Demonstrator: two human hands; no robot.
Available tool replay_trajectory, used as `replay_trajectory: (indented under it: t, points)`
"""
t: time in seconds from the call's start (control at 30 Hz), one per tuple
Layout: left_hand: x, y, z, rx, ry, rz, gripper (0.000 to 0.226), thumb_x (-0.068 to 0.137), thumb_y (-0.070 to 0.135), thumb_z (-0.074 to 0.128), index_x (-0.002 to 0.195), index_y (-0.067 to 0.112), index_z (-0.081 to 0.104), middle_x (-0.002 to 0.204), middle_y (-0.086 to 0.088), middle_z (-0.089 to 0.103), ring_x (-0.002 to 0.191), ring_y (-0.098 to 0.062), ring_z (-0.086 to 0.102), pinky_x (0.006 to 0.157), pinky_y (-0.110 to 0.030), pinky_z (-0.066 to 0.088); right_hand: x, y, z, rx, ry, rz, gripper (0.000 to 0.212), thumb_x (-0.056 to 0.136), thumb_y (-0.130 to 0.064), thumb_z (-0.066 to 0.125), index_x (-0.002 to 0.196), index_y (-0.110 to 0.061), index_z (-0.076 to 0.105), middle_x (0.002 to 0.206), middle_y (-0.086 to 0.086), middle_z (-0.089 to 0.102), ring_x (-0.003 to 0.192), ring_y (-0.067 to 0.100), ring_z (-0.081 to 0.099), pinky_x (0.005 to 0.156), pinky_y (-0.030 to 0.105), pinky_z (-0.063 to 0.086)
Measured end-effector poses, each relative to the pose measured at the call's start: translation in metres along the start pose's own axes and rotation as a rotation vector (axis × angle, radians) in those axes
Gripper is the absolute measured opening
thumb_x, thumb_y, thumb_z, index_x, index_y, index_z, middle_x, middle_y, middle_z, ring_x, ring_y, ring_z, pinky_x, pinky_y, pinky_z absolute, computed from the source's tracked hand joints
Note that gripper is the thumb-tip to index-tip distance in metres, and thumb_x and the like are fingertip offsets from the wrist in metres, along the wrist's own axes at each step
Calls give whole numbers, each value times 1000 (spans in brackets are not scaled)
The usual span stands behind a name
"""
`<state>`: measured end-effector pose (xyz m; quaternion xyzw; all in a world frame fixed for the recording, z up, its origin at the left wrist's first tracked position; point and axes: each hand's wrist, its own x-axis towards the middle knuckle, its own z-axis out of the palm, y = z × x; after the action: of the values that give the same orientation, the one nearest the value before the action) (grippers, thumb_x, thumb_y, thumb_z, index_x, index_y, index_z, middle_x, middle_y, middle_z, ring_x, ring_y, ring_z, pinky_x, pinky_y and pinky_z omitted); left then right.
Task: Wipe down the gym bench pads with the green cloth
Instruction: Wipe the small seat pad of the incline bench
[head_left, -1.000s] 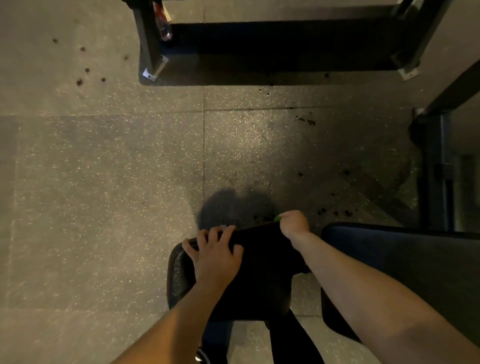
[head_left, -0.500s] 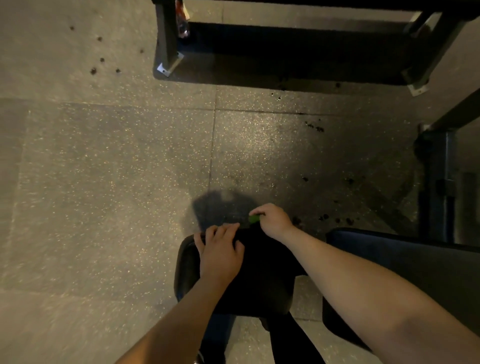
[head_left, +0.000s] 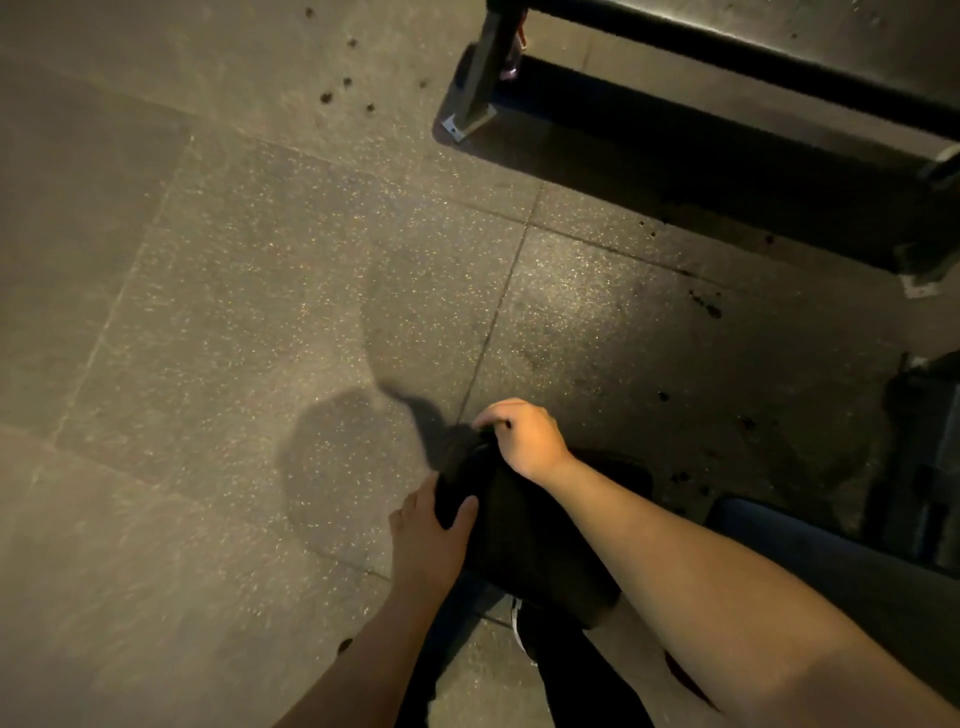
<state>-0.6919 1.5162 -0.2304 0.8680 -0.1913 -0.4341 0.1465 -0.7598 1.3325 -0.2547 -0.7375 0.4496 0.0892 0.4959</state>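
- Left hand (head_left: 431, 530) slid off the top and now clamps the left edge of the seat pad (head_left: 524, 535).
- Right hand (head_left: 524, 436) is curled over the far tip; green cloth hidden, probably balled inside.
- Seat pad runs lengthwise from that hand back toward the body, so probably a pull stroke next.

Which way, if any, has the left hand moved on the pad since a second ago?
Yes. The left hand has shifted from the small pad's top to its left edge, thumb on top.
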Motion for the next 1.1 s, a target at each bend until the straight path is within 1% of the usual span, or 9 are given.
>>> replay_trajectory:
  t: [0.1,0.27,0.4,0.53,0.63,0.7,0.8,0.97,1.1]
  points:
    - [7,-21,9,-83,-15,-33,75,79,83,46,138,35,51,127,4,63,119,-23,57,101,-49,49,-17,-8,9,47,101,-94,38,87,8,55,93,-21,79,115,-8,68,110,9,62,104,25,44]
    - [1,-20,2,-213,-14,-61,80,81,65,65,147,24,47,141,1,55,131,-17,51,109,-43,45,-35,-14,21,-18,145,-294,38,81,14,57,93,-16,78,114,-5,67,106,7,63,96,11,42]
    - [-7,-31,1,-316,-42,-111,71,86,51,71,147,24,47,137,3,50,128,-14,51,109,-40,45,-40,-28,25,-58,122,-407,38,79,15,58,99,-12,78,115,-1,67,107,10,63,99,18,46]
    - [-12,-32,3,-358,-57,-130,52,84,36,66,133,21,57,122,1,62,114,-16,61,97,-37,52,-55,-51,60,-160,-186,-500,40,74,11,58,95,-14,79,113,1,70,103,15,67,98,28,50]
    - [-15,-35,-3,-416,-88,-207,32,91,9,62,124,11,61,114,-5,69,109,-23,65,84,-30,48,-61,-60,78,-215,-303,-437,40,74,7,59,98,-17,79,116,0,69,105,18,67,97,32,50]
    - [-15,-41,-6,-543,-113,-240,33,91,10,68,122,18,66,112,-3,73,107,-18,67,88,-28,51,-51,-63,71,-215,-211,-383,40,77,8,59,104,-15,77,121,2,67,109,21,65,101,32,48]
    - [-15,-42,-14,-626,-160,-242,49,92,13,70,137,26,56,124,5,66,116,-12,61,106,-31,46,-45,-63,59,-288,-58,-331,40,81,6,60,113,-14,73,127,2,63,115,21,62,104,29,45]
    - [-9,-55,-36,-654,-286,-227,49,97,10,58,141,32,52,123,6,67,116,-12,61,107,-41,48,-81,-78,86,-398,-244,-171,28,92,-11,59,117,-20,70,121,1,62,108,19,63,96,35,50]
    - [-25,-76,-98,-614,-338,-139,56,97,7,56,147,31,44,133,2,62,124,-16,57,110,-43,45,-107,-140,104,-211,-157,-60,31,91,-1,56,116,-14,70,120,7,63,111,23,61,102,36,47]
